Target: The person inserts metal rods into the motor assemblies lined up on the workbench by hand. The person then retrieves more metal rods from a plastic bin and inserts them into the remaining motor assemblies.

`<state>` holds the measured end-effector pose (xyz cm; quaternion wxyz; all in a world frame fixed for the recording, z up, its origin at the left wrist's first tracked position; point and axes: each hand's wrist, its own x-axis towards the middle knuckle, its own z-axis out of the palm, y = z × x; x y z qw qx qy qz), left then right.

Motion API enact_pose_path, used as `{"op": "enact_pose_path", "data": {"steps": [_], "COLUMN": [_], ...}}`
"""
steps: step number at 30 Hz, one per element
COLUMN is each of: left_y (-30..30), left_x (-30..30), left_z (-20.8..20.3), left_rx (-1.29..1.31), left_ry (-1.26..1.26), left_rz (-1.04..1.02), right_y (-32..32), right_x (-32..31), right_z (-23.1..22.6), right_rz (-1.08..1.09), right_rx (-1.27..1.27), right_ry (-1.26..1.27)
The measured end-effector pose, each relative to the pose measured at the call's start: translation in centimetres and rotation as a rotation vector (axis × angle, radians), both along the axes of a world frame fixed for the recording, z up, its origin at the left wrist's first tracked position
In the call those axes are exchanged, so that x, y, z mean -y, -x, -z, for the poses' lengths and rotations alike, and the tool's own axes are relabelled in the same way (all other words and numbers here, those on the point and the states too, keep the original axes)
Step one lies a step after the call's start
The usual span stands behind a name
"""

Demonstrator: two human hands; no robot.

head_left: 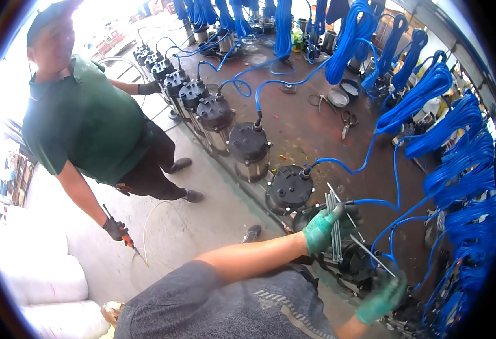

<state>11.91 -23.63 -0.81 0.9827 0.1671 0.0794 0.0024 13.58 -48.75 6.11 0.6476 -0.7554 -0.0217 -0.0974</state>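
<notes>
Gripping metal rods (336,242), the left hand (321,229) bunches them, seemingly for easy reach by the right hand (384,295), its blurred fingers unreadable.

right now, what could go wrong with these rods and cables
The metal rods in the left hand are not all aligned: one splays away from the bundle, so it might slip out. The single rod at the blurred right hand slants out in front of it, and blue cables run close to both hands, so a rod end could snag one.
</notes>
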Motion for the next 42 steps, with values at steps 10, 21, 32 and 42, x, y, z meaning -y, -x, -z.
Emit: {"op": "enact_pose_path", "data": {"steps": [10, 21, 32, 42], "left_y": [-0.6, -0.8, -0.8, -0.5], "left_x": [-1.5, -1.1, -0.8, -1.5], "left_z": [2.5, 1.9, 1.4, 2.1], "left_rx": [0.008, 0.022, 0.0, -0.007], "left_ry": [-0.069, -0.121, -0.149, -0.157], "left_rz": [-0.047, -0.098, -0.139, -0.151], "right_y": [0.4, 1.9, 0.9, 1.9], "right_x": [11.3, 8.1, 6.2, 3.9], "right_z": [-0.3, 2.1, 2.4, 1.4], "right_rz": [0.492, 0.302, 0.104, -0.546], "right_rx": [0.059, -0.03, 0.159, 0.296], "right_ry": [0.391, 0.044, 0.34, 0.928]}}
